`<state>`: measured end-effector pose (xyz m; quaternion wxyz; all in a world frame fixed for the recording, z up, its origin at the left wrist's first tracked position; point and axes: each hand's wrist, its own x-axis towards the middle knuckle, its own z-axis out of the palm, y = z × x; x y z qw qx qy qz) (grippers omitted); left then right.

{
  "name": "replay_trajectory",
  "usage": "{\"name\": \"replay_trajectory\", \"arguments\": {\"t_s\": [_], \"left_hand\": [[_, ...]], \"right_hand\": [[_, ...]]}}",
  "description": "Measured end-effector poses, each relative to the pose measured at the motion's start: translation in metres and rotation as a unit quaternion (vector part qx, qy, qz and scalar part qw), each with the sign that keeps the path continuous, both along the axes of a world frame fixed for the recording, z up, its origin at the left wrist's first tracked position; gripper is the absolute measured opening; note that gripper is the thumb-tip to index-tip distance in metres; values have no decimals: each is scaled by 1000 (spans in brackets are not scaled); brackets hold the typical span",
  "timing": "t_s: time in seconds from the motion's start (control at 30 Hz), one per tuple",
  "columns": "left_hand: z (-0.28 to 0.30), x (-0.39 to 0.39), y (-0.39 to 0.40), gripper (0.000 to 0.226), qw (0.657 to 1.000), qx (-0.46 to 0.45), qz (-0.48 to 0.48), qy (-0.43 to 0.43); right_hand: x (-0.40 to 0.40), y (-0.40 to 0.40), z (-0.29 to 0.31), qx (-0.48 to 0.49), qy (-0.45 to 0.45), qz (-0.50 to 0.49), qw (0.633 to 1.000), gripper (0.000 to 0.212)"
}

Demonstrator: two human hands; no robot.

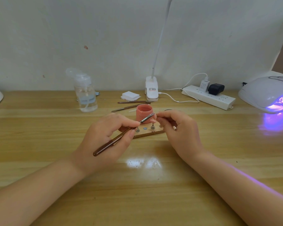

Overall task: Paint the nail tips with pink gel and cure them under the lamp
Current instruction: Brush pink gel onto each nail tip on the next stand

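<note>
My left hand [111, 136] pinches the brush [121, 135], its tip reaching across to my right hand [178, 128], whose fingers pinch a nail tip on its small stand; I cannot see that tip clearly. Just behind both grips sits the open pink gel pot [144, 114], below them the wooden holder [148, 133]. The lit lamp [268, 93] glows far right.

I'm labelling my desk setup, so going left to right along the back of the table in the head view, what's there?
Clear pump bottle → stack of white wipes → clip base of the desk lamp → white power strip → glowing nail curing lamp.
</note>
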<state>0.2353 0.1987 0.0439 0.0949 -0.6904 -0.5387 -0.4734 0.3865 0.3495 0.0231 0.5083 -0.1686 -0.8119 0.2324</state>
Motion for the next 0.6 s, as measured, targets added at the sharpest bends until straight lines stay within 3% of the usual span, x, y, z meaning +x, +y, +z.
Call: {"name": "replay_trajectory", "arguments": {"t_s": [0.17,0.4,0.6], "left_hand": [[0,0,-3,15,999,-3,-2,-48],[-2,2,0,19,1000,-5,-2,-23],[-3,2,-2,16,998,-1,-7,-55]], "right_hand": [[0,-1,0,-3,-1,2,1000,15],[0,-2,1,-26,-4,3,1000,15],[-1,-5,1,-60,-7,10,998,12]]}}
